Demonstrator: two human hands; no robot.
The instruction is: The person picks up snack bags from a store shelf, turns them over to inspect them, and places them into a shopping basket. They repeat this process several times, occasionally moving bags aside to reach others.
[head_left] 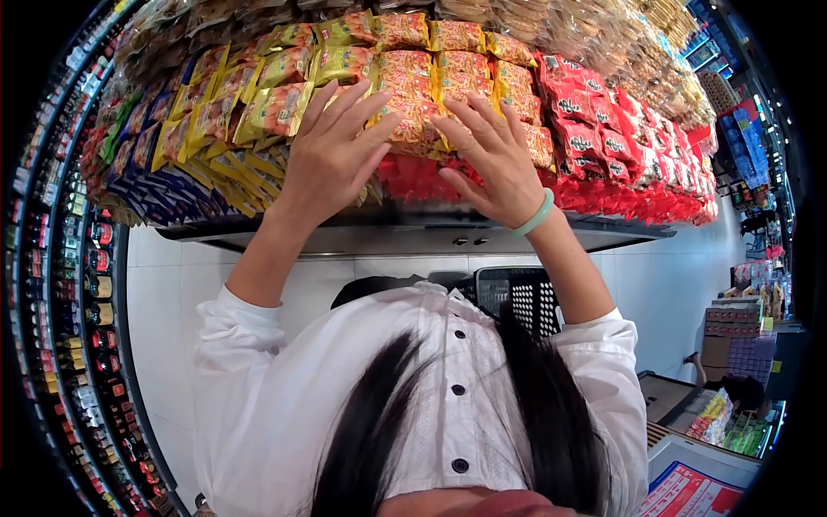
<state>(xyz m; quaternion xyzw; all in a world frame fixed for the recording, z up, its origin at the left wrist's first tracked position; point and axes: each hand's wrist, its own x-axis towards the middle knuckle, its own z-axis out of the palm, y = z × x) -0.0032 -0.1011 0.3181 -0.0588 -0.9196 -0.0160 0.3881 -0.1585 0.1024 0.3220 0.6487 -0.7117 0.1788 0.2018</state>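
Note:
My left hand (338, 155) is spread open over the yellow snack packets (277, 109) near the front of the display. Beside it, my right hand (495, 159) also has its fingers apart, with a pale green bangle (535, 213) on the wrist. Between the hands lie rows of yellow-orange snack packets (405, 76) with printed fronts; the right fingertips overlap some of them in this view. Red snack packets (590, 121) are stacked right of my right hand. Neither hand grips anything.
A black shopping basket (527, 293) stands on the white tiled floor (164, 302) near my body. Shelves of bottles and jars (96, 284) run along the left. Clear-bagged goods (594, 34) fill the display's back. A person (732, 388) is at the far right.

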